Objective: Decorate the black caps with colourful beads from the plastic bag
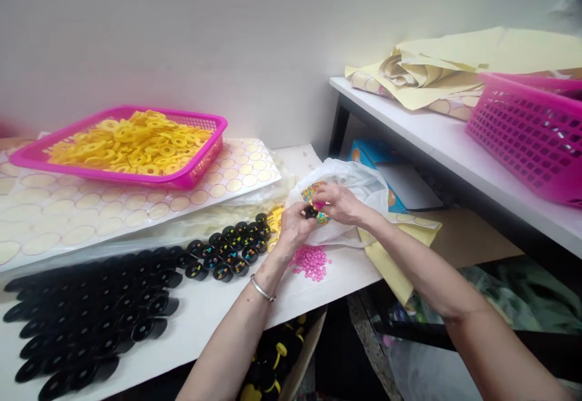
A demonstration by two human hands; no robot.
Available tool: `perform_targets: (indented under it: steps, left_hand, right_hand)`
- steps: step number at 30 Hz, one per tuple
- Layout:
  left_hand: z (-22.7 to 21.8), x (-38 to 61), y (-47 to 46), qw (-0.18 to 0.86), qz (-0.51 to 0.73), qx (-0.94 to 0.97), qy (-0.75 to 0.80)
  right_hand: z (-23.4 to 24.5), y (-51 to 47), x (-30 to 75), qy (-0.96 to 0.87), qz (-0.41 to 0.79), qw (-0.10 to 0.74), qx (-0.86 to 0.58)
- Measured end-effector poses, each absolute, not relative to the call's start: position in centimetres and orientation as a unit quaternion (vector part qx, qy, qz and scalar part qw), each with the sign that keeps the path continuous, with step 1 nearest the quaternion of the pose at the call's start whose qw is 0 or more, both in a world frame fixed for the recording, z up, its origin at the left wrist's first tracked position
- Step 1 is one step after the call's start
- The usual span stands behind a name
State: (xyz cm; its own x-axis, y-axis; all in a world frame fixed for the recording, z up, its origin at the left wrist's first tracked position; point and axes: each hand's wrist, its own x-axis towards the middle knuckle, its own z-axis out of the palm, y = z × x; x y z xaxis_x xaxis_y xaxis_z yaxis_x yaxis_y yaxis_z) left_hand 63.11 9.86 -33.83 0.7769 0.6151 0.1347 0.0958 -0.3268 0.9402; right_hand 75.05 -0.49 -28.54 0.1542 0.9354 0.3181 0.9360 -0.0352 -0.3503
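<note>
A small black cup [311, 211] is pinched in my left hand [296, 224]. Close beside it, the closed fingers of my right hand [337, 203] hold a small pink piece [319, 205], whose kind I cannot make out. Both hands are over the mouth of a white plastic bag [364, 178] with multicoloured beads [313, 190] inside. Below the hands lies a heap of pink beads [311, 263] on the white table. Left of my left wrist stand several black cups with coloured beads [231, 246] in them, near some yellow ring-shaped pieces [274, 226].
Rows of black cups [100, 310] fill the table's left part. Behind them, a pink basket [200, 174] of yellow rings rests on sheets of round stickers [150, 207]. At right, a raised shelf [409, 128] bears another pink basket [527, 140]. Under the table's front edge stands a box of black-and-yellow pieces [273, 358].
</note>
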Motion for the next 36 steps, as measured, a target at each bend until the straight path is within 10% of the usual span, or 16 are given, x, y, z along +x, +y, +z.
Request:
perform_targets:
  steps: [7, 19, 36]
  left_hand:
    - [-34.1, 62.6, 9.4, 0.548, 0.248, 0.766, 0.226]
    - [-34.4, 58.7, 9.0, 0.579, 0.317, 0.720, 0.215]
    - [-39.4, 41.4, 13.0, 0.284, 0.357, 0.697, 0.553]
  right_hand:
    - [-27.4, -0.9, 72.2, -0.673, -0.130, 0.090, -0.723]
    - [-31.8, -2.0, 74.4, -0.291, 0.266, 0.638, -0.661]
    - [-32.6, -4.6, 71.7, -0.381, 0.122, 0.553, -0.731]
